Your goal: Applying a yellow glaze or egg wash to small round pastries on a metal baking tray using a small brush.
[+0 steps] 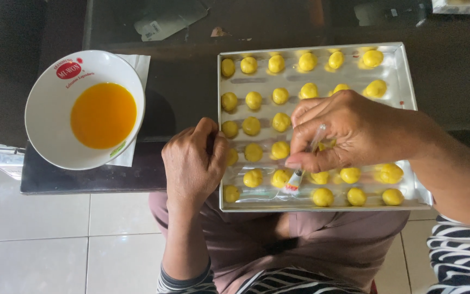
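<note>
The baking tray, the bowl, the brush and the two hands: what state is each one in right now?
Baking tray: flat on the dark table, filled with rows of yellow dough balls.
Bowl: upright, partly filled with orange liquid.
Brush: tilted, tip down among the balls.
Right hand: pinching the brush.
Left hand: closed, gripping the tray's left edge.

tray (403, 71): shiny bare metal, kinda scuffed
dough balls (253, 100): matt yellow, soft looking
bowl (47, 103): glossy white, ceramic or plastic, can't tell
liquid (103, 115): smooth glossy orange
brush (295, 182): clear plastic handle
tabletop (180, 81): dark glass, reflective
floor (39, 239): glossy pale tile
</note>
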